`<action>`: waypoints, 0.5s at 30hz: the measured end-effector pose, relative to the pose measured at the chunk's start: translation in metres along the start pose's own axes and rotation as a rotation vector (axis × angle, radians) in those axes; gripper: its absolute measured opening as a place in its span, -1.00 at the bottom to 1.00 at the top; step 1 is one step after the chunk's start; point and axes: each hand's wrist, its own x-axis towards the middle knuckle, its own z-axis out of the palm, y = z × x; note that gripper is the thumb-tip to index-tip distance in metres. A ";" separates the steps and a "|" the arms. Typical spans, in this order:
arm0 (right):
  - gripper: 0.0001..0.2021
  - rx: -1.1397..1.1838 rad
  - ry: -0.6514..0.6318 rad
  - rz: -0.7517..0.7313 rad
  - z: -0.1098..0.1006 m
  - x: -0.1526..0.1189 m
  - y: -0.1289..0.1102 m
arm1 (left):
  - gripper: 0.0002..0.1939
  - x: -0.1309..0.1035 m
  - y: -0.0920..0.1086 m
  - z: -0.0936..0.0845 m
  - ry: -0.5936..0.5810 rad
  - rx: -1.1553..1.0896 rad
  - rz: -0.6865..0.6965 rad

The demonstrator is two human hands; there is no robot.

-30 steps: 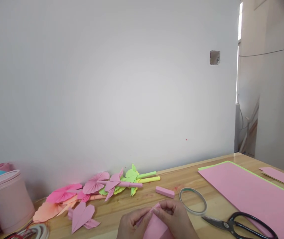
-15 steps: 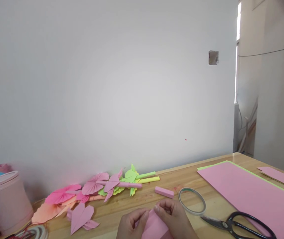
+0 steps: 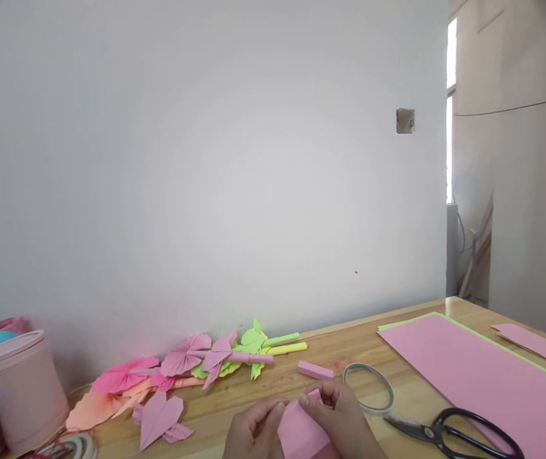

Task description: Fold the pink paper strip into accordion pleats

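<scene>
A folded piece of pink paper (image 3: pixel 302 430) is held between my two hands at the bottom of the head view, its lower part cut off by the frame. My left hand (image 3: pixel 256 430) pinches its left edge between thumb and fingers. On the upper right edge, my right hand (image 3: pixel 342 417) grips with the thumb on top and the fingers behind. Just beyond the hands lies a small pink folded paper block (image 3: pixel 315 370). Right of my right hand is a roll of tape (image 3: pixel 392 398), with black-handled scissors (image 3: pixel 429 433) beside it.
Large pink sheets (image 3: pixel 487 376) over a green one cover the table's right side, with pink strips (image 3: pixel 538 347) behind. Paper flowers with rolled stems (image 3: pixel 253 358) lie along the wall. A pink paper heart (image 3: pixel 160 417) and a pink canister (image 3: pixel 23 395) are at left.
The pink paper has turned slightly between my fingers, and more of its upper edge shows by my right thumb. Both hands keep their pinch. The view has shifted a little.
</scene>
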 end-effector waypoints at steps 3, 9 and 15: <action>-0.77 0.040 0.005 0.004 -0.001 0.000 -0.001 | -0.69 0.000 -0.013 0.003 0.006 -0.141 -0.041; -0.76 0.029 -0.006 -0.031 0.001 0.002 0.013 | -0.69 0.000 -0.014 0.006 0.036 -0.051 0.009; -0.75 -0.028 -0.033 -0.053 0.003 -0.001 0.012 | -0.75 0.000 0.003 0.007 -0.147 0.003 0.106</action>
